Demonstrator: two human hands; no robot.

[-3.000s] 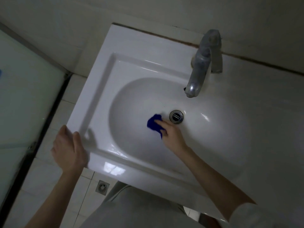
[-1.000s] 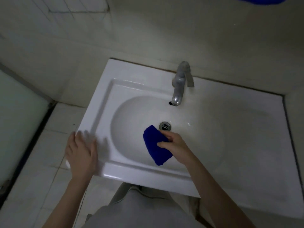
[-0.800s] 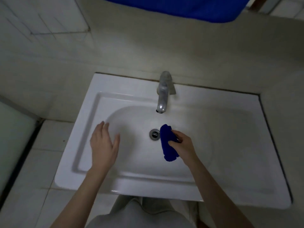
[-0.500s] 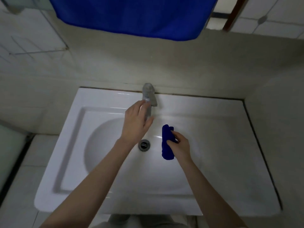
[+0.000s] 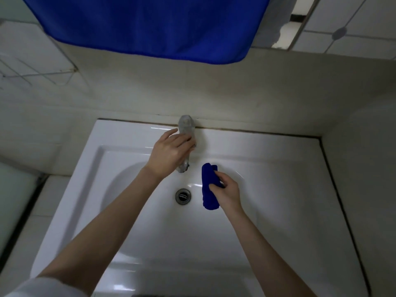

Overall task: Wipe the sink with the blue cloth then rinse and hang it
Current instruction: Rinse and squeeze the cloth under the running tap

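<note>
Single view only, from camera on person's head. Looks forward and steeply down, nearly straight over sink (image 5: 278,189). Faces back wall (image 5: 214,91); hanging towel (image 5: 150,24) fills top edge. Both forearms enter from bottom edge, so camera is near, at arm's reach. Wide lens bends straight lines near edges. No second view, nothing shared.

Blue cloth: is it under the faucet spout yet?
No, the right hand holds the blue cloth over the basin, right of the faucet spout and the drain.
</note>
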